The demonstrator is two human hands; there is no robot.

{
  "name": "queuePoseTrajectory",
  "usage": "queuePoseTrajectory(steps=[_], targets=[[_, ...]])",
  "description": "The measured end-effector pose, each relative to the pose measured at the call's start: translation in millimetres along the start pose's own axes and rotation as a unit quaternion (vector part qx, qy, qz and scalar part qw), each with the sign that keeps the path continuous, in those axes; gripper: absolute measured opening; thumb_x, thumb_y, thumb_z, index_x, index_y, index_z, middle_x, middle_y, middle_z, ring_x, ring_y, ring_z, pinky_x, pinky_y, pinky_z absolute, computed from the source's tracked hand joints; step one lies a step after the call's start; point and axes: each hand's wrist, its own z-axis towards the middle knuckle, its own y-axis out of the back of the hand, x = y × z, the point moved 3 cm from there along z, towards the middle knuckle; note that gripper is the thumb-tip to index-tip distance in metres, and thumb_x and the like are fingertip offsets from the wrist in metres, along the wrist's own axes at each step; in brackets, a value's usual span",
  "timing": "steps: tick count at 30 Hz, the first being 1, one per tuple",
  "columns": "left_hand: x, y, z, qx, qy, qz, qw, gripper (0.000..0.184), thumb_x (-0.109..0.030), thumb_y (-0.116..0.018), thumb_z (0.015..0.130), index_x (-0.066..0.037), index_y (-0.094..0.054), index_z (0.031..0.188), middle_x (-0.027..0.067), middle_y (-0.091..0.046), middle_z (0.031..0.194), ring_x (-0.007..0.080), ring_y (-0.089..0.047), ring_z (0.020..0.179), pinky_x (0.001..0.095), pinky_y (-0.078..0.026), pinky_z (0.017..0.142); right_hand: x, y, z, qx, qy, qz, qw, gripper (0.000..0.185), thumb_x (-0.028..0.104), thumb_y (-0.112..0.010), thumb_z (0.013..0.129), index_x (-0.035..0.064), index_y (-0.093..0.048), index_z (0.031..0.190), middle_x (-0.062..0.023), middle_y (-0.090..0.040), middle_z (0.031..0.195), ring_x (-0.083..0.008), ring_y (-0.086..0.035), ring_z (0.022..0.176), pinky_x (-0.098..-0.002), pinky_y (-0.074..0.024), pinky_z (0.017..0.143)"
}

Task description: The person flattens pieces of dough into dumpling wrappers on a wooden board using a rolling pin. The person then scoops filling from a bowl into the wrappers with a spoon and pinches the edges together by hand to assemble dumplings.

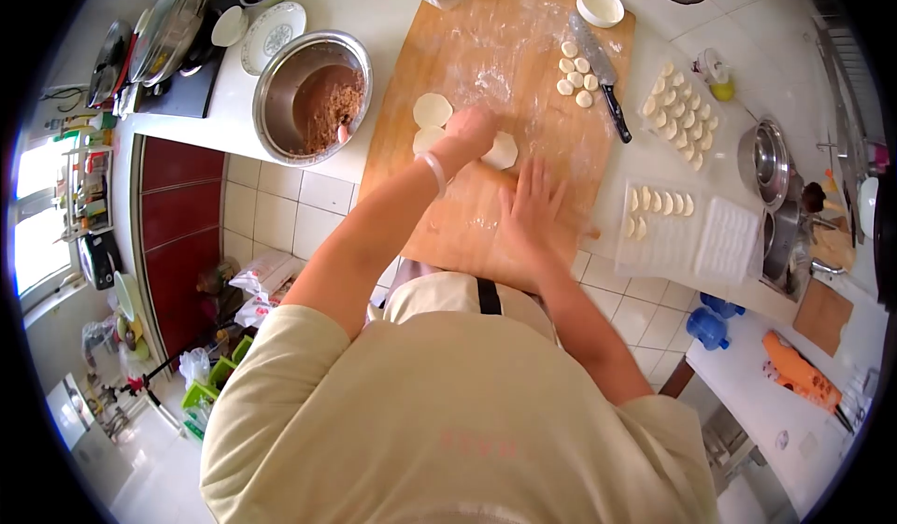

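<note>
My left hand (pixel 472 130) is closed at the edge of a thin round dough wrapper (pixel 503 151), fingers pinched on its left side. Stretched out flat, my right hand (pixel 535 202) lies palm down over a wooden rolling pin (pixel 495 175), whose tip touches or nearly touches that wrapper. Two more rolled wrappers lie left of my left hand: one flat wrapper (pixel 433 110) in full view, the other (pixel 427 139) partly hidden by the hand. Several small dough pieces (pixel 575 77) sit at the upper right of the floured wooden board (pixel 448 48).
A knife (pixel 605 80) rests beside the dough pieces, near a white bowl (pixel 600 7). Left of the board stands a steel pot (pixel 264 104) of brown filling. Rightward are a tray of dumplings (pixel 680 118), a part-filled plastic tray (pixel 659 244) and a sink (pixel 780 244).
</note>
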Motion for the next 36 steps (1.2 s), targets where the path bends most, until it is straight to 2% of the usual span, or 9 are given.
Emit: queuePoseTrajectory(steps=[6,10,12,14,16,20,27,29,36], targets=[[-12.9,-4.6,-39.9,-0.050,-0.044,-0.014,0.998,0.029,-0.026,-0.063,0.082,-0.011,-0.065,0.106,0.0156,-0.066,0.103,0.0339,-0.064,0.092,0.0440,-0.051,0.076,9.1,3.0,-1.8,-0.023,0.011,0.014,1.000,0.059,0.034,-0.053,0.089,0.0033,-0.042,0.138,-0.0160,-0.037,0.146,-0.0281,-0.029,0.139,-0.0570,-0.0107,0.112],[9.1,-7.8,-46.3,-0.194,-0.099,-0.237,0.947,0.025,-0.021,-0.064,0.082,-0.005,-0.065,0.102,0.0171,-0.065,0.099,0.0354,-0.063,0.091,0.0410,-0.051,0.079,9.3,8.3,-20.5,-0.015,0.054,0.029,0.998,0.053,0.030,-0.055,0.088,0.0069,-0.046,0.135,-0.0132,-0.040,0.144,-0.0265,-0.032,0.137,-0.0550,-0.0142,0.112],[35.4,11.7,-58.7,-0.279,-0.076,-0.325,0.901,0.027,-0.015,-0.065,0.080,-0.004,-0.064,0.106,0.0201,-0.065,0.088,0.0358,-0.064,0.080,0.0431,-0.051,0.071,6.2,5.1,-27.3,-0.023,0.058,0.029,0.998,0.052,0.029,-0.055,0.088,0.0075,-0.047,0.134,-0.0120,-0.041,0.143,-0.0261,-0.034,0.136,-0.0543,-0.0151,0.112],[66.2,38.7,-52.7,-0.206,0.063,-0.363,0.907,0.030,-0.013,-0.064,0.080,-0.003,-0.063,0.108,0.0207,-0.064,0.088,0.0363,-0.062,0.086,0.0435,-0.049,0.078,3.4,3.2,-29.7,-0.035,0.059,0.025,0.997,0.050,0.029,-0.055,0.088,0.0080,-0.049,0.133,-0.0107,-0.043,0.142,-0.0257,-0.035,0.135,-0.0537,-0.0160,0.112],[95.4,38.8,-29.0,-0.399,-0.030,-0.175,0.899,0.035,-0.013,-0.065,0.080,-0.003,-0.060,0.114,0.0209,-0.061,0.101,0.0366,-0.058,0.098,0.0443,-0.047,0.085,2.8,1.6,-26.2,-0.045,0.058,0.009,0.997,0.049,0.028,-0.055,0.087,0.0094,-0.050,0.132,-0.0091,-0.045,0.141,-0.0248,-0.038,0.133,-0.0532,-0.0189,0.111],[45.3,63.5,1.2,-0.416,-0.019,-0.033,0.909,0.047,-0.016,-0.065,0.080,-0.007,-0.052,0.125,0.0149,-0.050,0.129,0.0346,-0.046,0.119,0.0445,-0.039,0.097,-0.6,-4.0,-26.2,-0.066,0.054,0.019,0.996,0.047,0.028,-0.055,0.087,0.0107,-0.051,0.131,-0.0086,-0.045,0.141,-0.0240,-0.040,0.132,-0.0523,-0.0219,0.109],[-83.4,71.1,138.4,-0.288,-0.356,-0.031,0.888,0.052,-0.001,-0.056,0.079,-0.006,-0.050,0.131,0.0119,-0.046,0.138,0.0290,-0.041,0.130,0.0372,-0.035,0.108,-2.9,-4.5,-25.9,-0.052,0.034,0.044,0.997,0.044,0.029,-0.052,0.089,0.0126,-0.051,0.130,-0.0065,-0.044,0.142,-0.0213,-0.040,0.132,-0.0496,-0.0235,0.109],[-82.8,69.9,159.1,-0.152,-0.391,-0.003,0.908,0.046,0.003,-0.052,0.079,-0.006,-0.057,0.123,0.0110,-0.051,0.134,0.0281,-0.046,0.125,0.0339,-0.039,0.105,-4.6,-5.3,-26.4,-0.053,0.036,0.052,0.997,0.044,0.028,-0.051,0.090,0.0129,-0.051,0.131,-0.0058,-0.044,0.143,-0.0202,-0.040,0.132,-0.0489,-0.0239,0.109],[38.7,40.7,74.2,-0.217,-0.291,-0.022,0.931,0.038,-0.004,-0.060,0.076,-0.005,-0.060,0.115,0.0146,-0.057,0.123,0.0315,-0.052,0.117,0.0381,-0.046,0.097,-5.0,-2.5,-24.3,-0.061,0.039,0.071,0.995,0.043,0.027,-0.052,0.089,0.0125,-0.053,0.129,-0.0059,-0.047,0.141,-0.0206,-0.044,0.129,-0.0485,-0.0247,0.108]])
